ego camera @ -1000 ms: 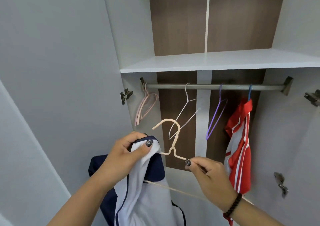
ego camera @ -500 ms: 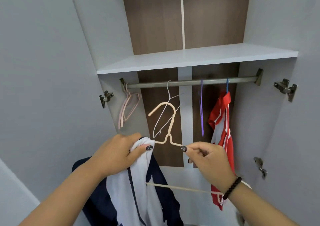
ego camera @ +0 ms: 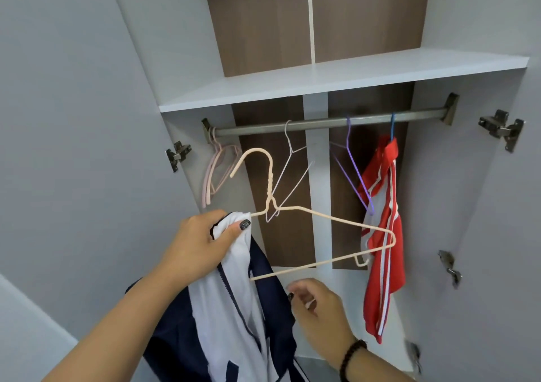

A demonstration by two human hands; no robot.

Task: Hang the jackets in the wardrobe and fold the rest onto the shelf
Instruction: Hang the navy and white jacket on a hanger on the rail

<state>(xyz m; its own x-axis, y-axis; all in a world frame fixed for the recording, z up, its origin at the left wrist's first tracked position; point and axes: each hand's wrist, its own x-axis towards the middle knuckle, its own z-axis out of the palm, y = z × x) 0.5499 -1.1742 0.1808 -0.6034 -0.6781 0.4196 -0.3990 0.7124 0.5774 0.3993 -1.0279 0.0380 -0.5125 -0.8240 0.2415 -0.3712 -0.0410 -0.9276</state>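
Left hand [ego camera: 202, 248] grips jacket [ego camera: 234, 302] on cream hanger [ego camera: 322, 220], below rail [ego camera: 322, 122].

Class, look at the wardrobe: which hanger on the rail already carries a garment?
The blue hanger at the rail's right end: the red jacket hangs from it. The pink, white and purple hangers are bare.
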